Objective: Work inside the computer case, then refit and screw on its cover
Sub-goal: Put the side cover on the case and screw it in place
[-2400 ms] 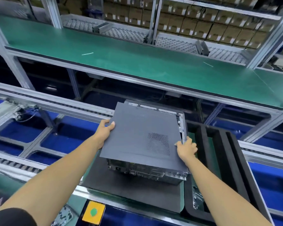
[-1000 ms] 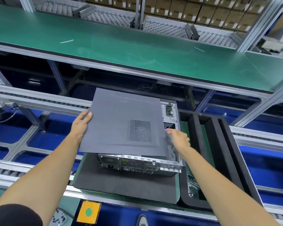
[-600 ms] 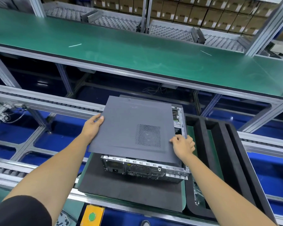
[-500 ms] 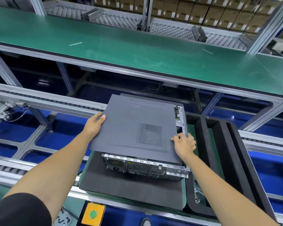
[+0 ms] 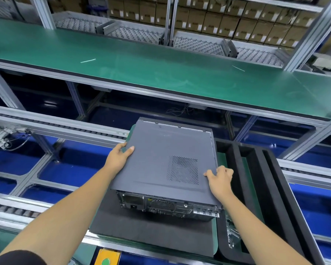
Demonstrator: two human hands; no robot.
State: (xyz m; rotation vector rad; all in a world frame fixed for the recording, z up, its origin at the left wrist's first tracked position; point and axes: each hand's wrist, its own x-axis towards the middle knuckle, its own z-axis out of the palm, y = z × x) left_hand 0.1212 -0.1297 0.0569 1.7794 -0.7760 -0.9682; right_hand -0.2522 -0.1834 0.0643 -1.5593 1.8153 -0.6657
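Gripping the grey cover (image 5: 164,159) at its side edges, both hands curl round it: the left hand (image 5: 118,157) on the left edge, the right hand (image 5: 220,178) on the right. The cover lies flat atop the computer case (image 5: 166,204), which sits on a dark foam mat (image 5: 141,234).

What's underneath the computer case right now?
The computer case sits on a dark foam pad, which lies on a green mat. The cover lies on top, so the inside is hidden. The pad under the case's footprint cannot be seen.
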